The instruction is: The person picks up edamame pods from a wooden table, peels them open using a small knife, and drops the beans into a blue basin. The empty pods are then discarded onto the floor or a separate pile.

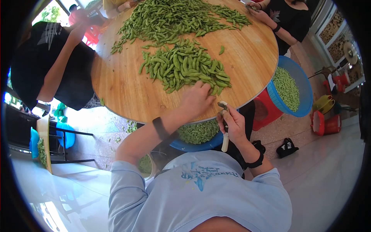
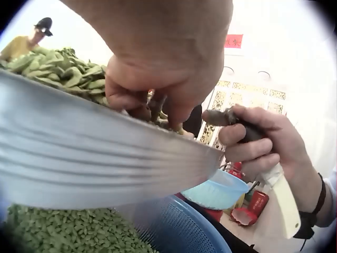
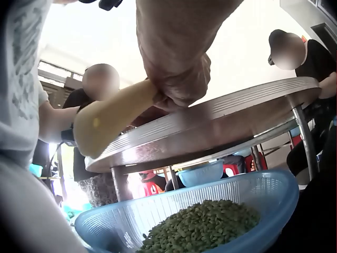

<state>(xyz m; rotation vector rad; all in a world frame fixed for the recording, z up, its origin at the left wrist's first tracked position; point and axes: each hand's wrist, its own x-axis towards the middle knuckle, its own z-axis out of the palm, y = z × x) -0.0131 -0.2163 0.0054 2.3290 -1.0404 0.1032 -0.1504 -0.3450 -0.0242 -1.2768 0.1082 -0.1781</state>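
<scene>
The left hand (image 1: 197,99) is reaching onto the round wooden table (image 1: 127,89), its fingers curling down into the near edge of the closer pile of green pods (image 1: 185,67) and pinching at pods there; the left wrist view shows the fingertips (image 2: 158,108) bent round something dark at the table's rim, though exactly which pod they are gripping cannot be told. Just beside it, toward the person's body and slightly off the table edge, the right hand (image 1: 232,123) is wrapping its fingers round a small knife (image 1: 225,135), whose pale handle is sticking out below the palm while the dark tip is pointing up toward the left hand; in the right wrist view the cream handle (image 3: 113,121) is jutting out from the closed fist. Directly beneath both hands, under the table's metal rim, a blue basket (image 3: 253,195) is holding shelled green beans (image 3: 202,224). Farther from the hands, across the table, a larger heap of pods (image 1: 174,19) is spreading out, and other people are sitting round the far side. Off to the right of the right hand, a second blue basket (image 1: 305,89) of beans is resting on a red stool (image 1: 264,110).
</scene>
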